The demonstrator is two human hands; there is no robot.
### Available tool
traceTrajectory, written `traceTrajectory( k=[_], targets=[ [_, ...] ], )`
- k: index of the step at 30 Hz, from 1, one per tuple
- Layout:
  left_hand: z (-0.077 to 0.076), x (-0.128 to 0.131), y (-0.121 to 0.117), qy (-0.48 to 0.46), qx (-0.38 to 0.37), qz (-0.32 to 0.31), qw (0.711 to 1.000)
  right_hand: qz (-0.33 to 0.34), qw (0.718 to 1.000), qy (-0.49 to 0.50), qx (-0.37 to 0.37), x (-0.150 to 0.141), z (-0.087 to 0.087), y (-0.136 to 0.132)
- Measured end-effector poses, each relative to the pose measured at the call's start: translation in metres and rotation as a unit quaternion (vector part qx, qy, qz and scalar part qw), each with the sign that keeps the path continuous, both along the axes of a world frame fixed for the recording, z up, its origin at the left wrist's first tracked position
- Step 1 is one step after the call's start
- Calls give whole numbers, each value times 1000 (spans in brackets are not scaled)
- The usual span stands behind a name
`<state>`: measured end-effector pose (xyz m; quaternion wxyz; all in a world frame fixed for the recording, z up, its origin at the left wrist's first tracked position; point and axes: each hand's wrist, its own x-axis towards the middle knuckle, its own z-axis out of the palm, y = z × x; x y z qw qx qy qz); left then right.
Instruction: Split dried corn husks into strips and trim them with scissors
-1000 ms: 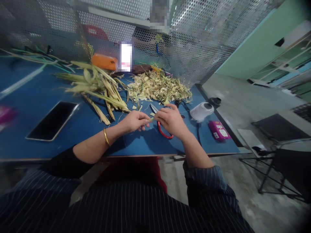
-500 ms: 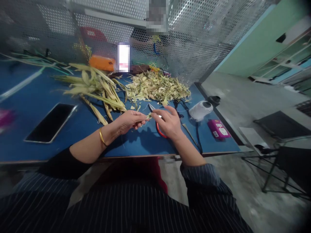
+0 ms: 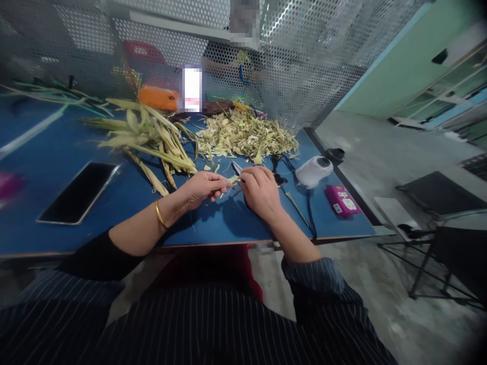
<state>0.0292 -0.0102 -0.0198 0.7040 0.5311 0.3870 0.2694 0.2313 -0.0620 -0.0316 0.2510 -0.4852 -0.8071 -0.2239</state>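
Observation:
A short pale-green piece of corn husk (image 3: 233, 179) is pinched between the thumb and fingers of my left hand (image 3: 205, 189). My right hand (image 3: 262, 191) is closed at the other end of this piece, its fingertips curled over and partly hidden. Under and behind the right hand lie scissors (image 3: 236, 167); their blades point away from me, while the red handles are mostly covered by the hand. To the left of the scissors, whole dried corn husks (image 3: 163, 144) are bunched together. Behind the hands rises a heap of shredded husk (image 3: 247, 134).
A phone (image 3: 79, 193) lies at left on the blue table (image 3: 133, 238). At right are a cone of white thread (image 3: 314, 172), a magenta packet (image 3: 342, 201) and a dark cord (image 3: 311, 213). An orange pouch (image 3: 158, 97) sits before the perforated metal screen (image 3: 304, 76).
My right hand has turned and its fingers have drawn together at the husk piece, now covering most of the scissors' red handles. The left hand has stayed almost in place.

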Motion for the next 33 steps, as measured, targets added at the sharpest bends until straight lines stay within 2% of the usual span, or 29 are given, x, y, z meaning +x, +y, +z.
traceTrajectory(
  k=[2,5,7,11,13,16,18,19,21,23,24,26,33],
  targets=[
    [-1,1,1,11,37,52,998,-94,992,10,-84,3,2,-8],
    [-2,2,2,15,64,95,993,-222,951,-2,-216,12,3,-20],
    [-1,2,2,13,66,107,992,-244,932,-20,-269,15,3,-24],
    [1,3,2,9,72,128,989,-250,917,-37,-308,16,7,-17],
    [2,3,2,3,80,145,986,-257,908,-15,-331,16,8,-13],
    [5,3,2,-6,95,171,981,-230,906,79,-347,19,4,-14],
    [6,3,2,-11,99,183,978,-188,902,188,-340,23,-3,-20],
    [6,3,2,-13,99,189,977,-161,890,257,-340,24,-6,-23],
    [6,4,3,-18,97,201,975,-94,847,384,-355,27,-9,-31],
    [5,4,3,-19,99,213,972,-38,803,455,-383,26,-9,-38],
    [5,4,3,-19,100,218,971,-22,791,465,-397,25,-8,-41],
    [5,4,3,-20,103,226,969,-13,787,454,-417,21,-5,-45],
    [4,6,0,-15,113,184,976,-32,820,414,-394,6,-3,-42]
  ],
)
